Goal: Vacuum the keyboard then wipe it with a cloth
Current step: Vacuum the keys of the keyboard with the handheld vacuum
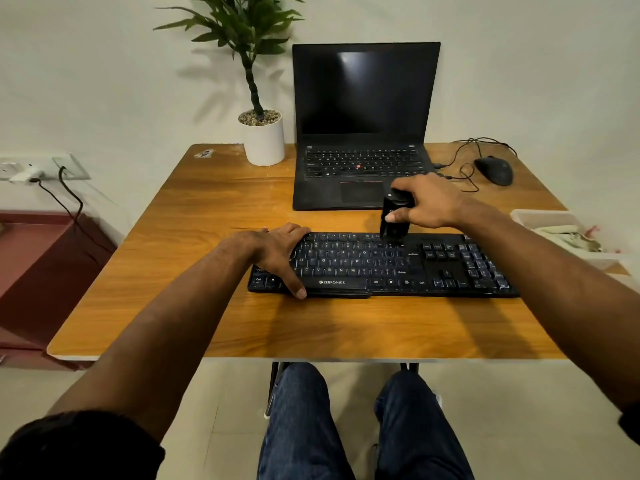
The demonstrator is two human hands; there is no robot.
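Note:
A black keyboard (408, 268) lies across the wooden table (311, 327) in front of me. My right hand (427, 202) grips a small black handheld vacuum (393, 220) from above, its lower end standing on the top key rows near the keyboard's middle. My left hand (277, 251) rests on the keyboard's left end, fingers over the far edge and thumb on the near edge. A crumpled light cloth (571, 237) lies in a white tray at the right edge.
An open black laptop (363, 133) stands behind the keyboard. A potted plant (263, 136) sits at the back left, and a black wired mouse (493, 169) with its cable at the back right. The white tray (543, 216) overhangs the table's right side.

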